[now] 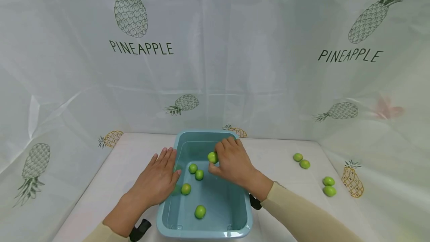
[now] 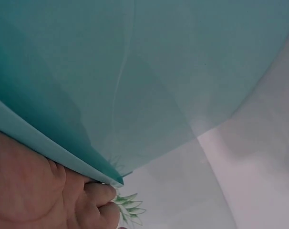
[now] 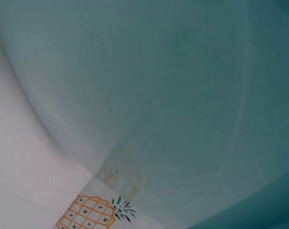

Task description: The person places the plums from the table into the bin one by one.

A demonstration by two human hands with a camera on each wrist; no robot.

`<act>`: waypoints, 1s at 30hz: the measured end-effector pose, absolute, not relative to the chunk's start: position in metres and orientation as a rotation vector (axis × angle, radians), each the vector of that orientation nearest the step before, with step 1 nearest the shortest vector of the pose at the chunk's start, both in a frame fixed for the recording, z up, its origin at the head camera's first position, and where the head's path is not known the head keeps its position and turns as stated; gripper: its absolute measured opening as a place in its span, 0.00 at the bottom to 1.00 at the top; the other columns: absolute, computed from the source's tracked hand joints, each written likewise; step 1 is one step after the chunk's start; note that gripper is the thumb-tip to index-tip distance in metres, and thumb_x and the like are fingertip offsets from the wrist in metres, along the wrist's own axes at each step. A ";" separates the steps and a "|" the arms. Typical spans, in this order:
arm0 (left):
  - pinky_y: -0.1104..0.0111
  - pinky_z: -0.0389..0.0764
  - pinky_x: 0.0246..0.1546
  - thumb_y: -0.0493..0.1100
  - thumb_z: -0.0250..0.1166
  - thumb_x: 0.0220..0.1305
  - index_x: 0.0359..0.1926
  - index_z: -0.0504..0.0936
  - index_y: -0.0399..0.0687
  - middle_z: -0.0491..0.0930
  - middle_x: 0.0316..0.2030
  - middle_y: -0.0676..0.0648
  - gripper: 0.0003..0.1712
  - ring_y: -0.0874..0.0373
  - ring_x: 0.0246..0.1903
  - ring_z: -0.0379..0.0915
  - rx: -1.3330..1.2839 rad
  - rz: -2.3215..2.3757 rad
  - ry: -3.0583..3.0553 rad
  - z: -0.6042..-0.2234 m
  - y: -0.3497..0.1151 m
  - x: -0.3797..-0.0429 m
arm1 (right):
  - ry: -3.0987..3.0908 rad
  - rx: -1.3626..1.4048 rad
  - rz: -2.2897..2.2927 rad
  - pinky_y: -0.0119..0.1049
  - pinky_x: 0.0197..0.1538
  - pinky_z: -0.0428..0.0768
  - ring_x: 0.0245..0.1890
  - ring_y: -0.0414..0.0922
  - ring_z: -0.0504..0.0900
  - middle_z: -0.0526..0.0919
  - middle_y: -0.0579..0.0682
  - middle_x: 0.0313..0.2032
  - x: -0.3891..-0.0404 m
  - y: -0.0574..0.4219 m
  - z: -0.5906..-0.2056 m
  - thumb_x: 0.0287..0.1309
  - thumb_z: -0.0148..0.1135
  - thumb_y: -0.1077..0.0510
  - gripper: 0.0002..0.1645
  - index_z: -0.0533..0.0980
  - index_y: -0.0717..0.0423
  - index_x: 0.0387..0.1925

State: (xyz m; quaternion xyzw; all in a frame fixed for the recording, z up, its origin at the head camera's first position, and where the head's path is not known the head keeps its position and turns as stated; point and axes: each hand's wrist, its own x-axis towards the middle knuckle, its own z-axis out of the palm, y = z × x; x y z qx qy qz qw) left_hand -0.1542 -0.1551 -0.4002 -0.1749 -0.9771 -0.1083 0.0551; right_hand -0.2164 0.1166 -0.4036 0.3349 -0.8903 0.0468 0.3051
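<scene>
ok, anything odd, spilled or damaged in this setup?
One mild oddity: a pink, flower-like patch on the sheet's right side, blurry beside crisp pineapple prints. Otherwise nothing stands out: the blue basin sits upright, no spill or damage visible.

A blue-green tub (image 2: 159, 57) is filling the view from ten to two o'clock. At eight o'clock, the left hand (image 2: 44, 191) is lying against its rim (image 2: 49, 147). Green printed leaves (image 2: 130, 207) are showing near six; a whitish surface (image 2: 259, 162) is spreading around four.
</scene>
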 end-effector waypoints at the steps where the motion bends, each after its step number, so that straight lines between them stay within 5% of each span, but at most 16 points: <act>1: 0.38 0.57 0.78 0.52 0.54 0.81 0.79 0.58 0.28 0.59 0.79 0.30 0.40 0.34 0.80 0.51 -0.531 -0.331 -2.965 -0.400 -0.155 -0.154 | -2.355 0.890 0.122 0.38 0.36 0.61 0.30 0.44 0.64 0.70 0.45 0.27 -0.217 0.116 -0.405 0.53 0.68 0.44 0.18 0.72 0.51 0.29; 30: 0.37 0.58 0.77 0.52 0.54 0.81 0.79 0.57 0.27 0.59 0.79 0.28 0.40 0.33 0.80 0.51 -0.535 -0.350 -2.972 -0.402 -0.154 -0.156 | -2.414 0.861 0.040 0.39 0.35 0.61 0.30 0.46 0.64 0.68 0.46 0.24 -0.216 0.113 -0.418 0.55 0.70 0.43 0.22 0.68 0.52 0.26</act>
